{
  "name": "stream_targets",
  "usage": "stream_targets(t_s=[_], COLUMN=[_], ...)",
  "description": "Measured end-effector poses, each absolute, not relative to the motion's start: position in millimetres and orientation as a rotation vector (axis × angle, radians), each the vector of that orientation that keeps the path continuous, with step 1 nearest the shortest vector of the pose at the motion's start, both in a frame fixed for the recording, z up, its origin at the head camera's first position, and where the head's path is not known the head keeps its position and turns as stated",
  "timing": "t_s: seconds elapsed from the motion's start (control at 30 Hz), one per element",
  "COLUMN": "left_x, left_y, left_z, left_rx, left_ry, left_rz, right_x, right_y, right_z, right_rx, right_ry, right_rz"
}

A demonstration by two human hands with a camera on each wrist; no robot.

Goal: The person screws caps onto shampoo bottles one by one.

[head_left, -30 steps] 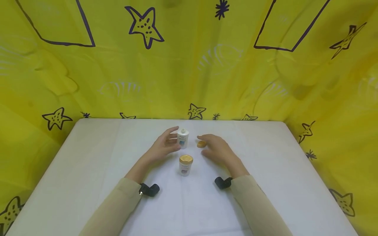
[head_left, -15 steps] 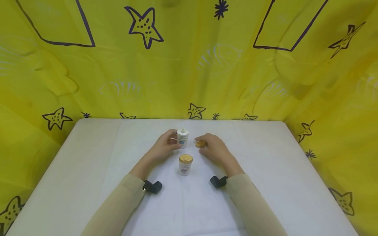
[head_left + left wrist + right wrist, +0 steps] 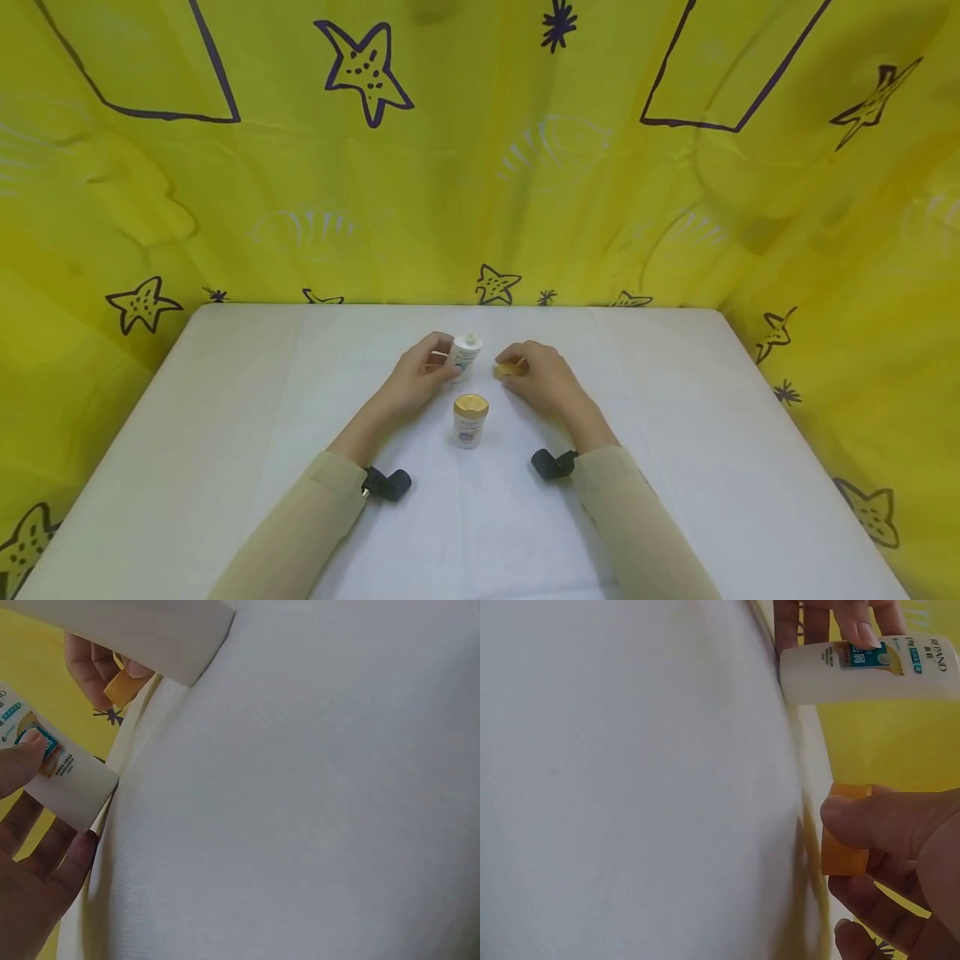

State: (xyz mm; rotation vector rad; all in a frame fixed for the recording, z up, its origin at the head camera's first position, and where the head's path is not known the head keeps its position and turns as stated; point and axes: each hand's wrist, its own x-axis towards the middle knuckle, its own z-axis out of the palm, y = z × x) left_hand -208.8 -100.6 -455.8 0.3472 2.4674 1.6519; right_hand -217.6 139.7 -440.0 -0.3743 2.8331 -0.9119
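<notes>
My left hand grips a white shampoo bottle from its left side, thumb across the label. The bottle leans to the right and its small neck is bare. In the right wrist view the same bottle shows its printed label, with its base close to the table. A golden-orange bottle cap is pinched between thumb and fingers of my right hand, just right of the bottle. Up close, the thumb lies over one face of the cap. Bottle and cap stand apart.
A second white bottle, with its golden cap on, stands upright nearer to me, between the two forearms. Its lower part looms large in the left wrist view. A white cloth covers the table; behind it hangs a yellow patterned curtain.
The left hand has closed round the bottle and tipped it to the right. The right hand has moved slightly left, taken hold of the cap and tilted it.
</notes>
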Motion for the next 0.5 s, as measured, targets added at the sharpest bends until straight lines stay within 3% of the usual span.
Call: stream_targets(t_s=[0.5], left_x=[-198], left_y=[-110], left_z=[-456], left_rx=[0.453], left_ry=[2.539], left_rz=[1.636], right_x=[-210], right_y=[145], right_z=[-428], right_rx=[-0.424], right_ry=[2.800], right_rz=[-1.392])
